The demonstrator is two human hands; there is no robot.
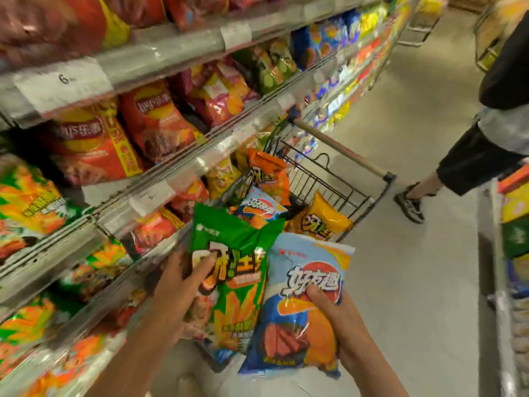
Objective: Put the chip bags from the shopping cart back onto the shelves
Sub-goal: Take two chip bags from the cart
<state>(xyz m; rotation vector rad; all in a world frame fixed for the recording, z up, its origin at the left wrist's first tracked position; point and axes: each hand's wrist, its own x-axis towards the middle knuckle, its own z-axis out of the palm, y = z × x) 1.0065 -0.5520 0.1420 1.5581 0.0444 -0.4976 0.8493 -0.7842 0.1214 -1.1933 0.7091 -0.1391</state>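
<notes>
Over the near end of the cart [337, 179], in the head view, two bags are held up, one in each hand. A green bag [232, 270] is gripped by the left hand [177, 285], with the thumb laid across its front and the fingers hidden behind it. A blue bag [303, 305] is gripped by the right hand [337, 325], the thumb pressed on its printed front and the fingers wrapped round its right edge. The two bags touch along their inner edges, and both are clear of the shelves [160, 173] on the left.

By the look of it, the task is judged to be in progress. Neither held bag has been shelved yet, and more bags are left in the cart: an orange bag [269, 176] standing upright, a second blue bag [260, 207] in front of it, a yellow bag [320, 222] to the right, and others partly hidden behind those. How many have already been returned cannot be told.

The shelves are seen stocked in rows, with red bags [120, 133] at mid height and green bags [28, 202] lower down. A bystander's leg [458, 167] is seen in the aisle beyond the cart.
</notes>
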